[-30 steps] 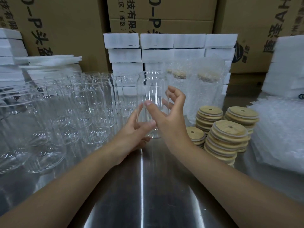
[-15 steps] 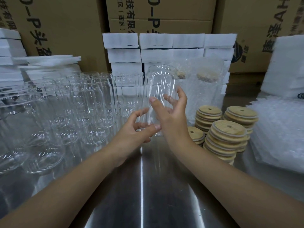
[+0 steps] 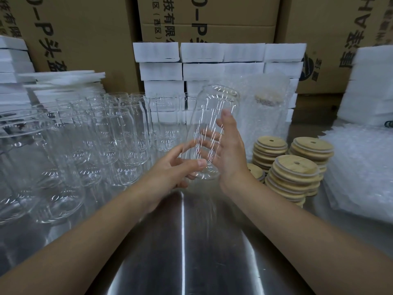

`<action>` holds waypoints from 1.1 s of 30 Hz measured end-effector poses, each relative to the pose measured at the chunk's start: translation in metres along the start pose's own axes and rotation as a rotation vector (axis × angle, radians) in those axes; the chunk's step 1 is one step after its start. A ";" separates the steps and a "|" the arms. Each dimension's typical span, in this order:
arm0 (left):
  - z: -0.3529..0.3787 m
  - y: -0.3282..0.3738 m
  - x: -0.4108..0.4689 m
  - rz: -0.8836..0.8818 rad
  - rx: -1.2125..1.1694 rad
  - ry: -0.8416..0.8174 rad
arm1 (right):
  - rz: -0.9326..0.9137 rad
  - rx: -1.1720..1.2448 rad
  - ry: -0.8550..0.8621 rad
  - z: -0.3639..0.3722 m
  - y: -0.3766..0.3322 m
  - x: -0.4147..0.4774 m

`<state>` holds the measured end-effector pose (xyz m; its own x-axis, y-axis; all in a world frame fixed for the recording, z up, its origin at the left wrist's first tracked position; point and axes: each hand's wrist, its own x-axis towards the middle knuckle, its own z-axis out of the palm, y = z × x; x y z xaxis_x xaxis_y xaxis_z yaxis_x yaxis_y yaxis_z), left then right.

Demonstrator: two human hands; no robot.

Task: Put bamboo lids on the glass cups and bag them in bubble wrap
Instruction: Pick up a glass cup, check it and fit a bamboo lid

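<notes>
A clear glass cup (image 3: pixel 214 116) is held above the steel table (image 3: pixel 182 248), tilted with its mouth up and to the right. My left hand (image 3: pixel 176 169) grips its base, thumb across the front. My right hand (image 3: pixel 229 152) holds the cup's right side, fingers seen through the glass behind it. Stacks of round bamboo lids (image 3: pixel 295 173) with a straw hole stand just right of my right hand. A pile of bubble wrap bags (image 3: pixel 361 171) lies at the far right.
Several empty glass cups (image 3: pixel 119 137) crowd the left half of the table. Two bubble-wrapped cups with lids (image 3: pixel 268 111) stand behind the held cup. White foam blocks (image 3: pixel 219 54) and cardboard boxes (image 3: pixel 85 33) line the back.
The cup has been lifted off the table and tilted to the right. My left hand moved under its base and my right hand closed round its side.
</notes>
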<state>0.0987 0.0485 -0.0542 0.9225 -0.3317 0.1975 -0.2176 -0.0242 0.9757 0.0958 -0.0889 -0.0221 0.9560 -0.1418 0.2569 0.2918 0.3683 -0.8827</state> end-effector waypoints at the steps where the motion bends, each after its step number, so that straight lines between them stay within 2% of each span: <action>1: 0.000 -0.001 0.000 -0.007 -0.011 -0.004 | 0.025 0.015 0.004 -0.001 0.000 0.001; 14: -0.011 -0.016 0.013 -0.082 -0.135 -0.160 | 0.163 0.012 0.034 -0.001 -0.001 0.007; 17: 0.000 -0.013 0.017 -0.144 -0.129 -0.121 | 0.144 -0.036 0.038 0.000 0.004 0.003; 19: 0.004 -0.016 0.015 -0.126 -0.090 -0.081 | 0.103 -0.032 0.070 0.002 0.006 0.001; 22: 0.004 -0.022 0.010 -0.021 -0.032 -0.033 | -0.065 -0.076 0.093 0.005 0.008 -0.001; 28: 0.012 -0.008 0.003 0.097 -0.059 0.048 | -0.328 -0.213 0.023 0.005 0.008 -0.007; 33: 0.014 -0.002 -0.002 0.099 -0.141 0.114 | -0.343 -0.240 -0.009 0.006 0.012 -0.010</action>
<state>0.0926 0.0356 -0.0577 0.9309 -0.2164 0.2943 -0.2692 0.1383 0.9531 0.0897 -0.0779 -0.0329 0.8050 -0.2104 0.5547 0.5792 0.0763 -0.8116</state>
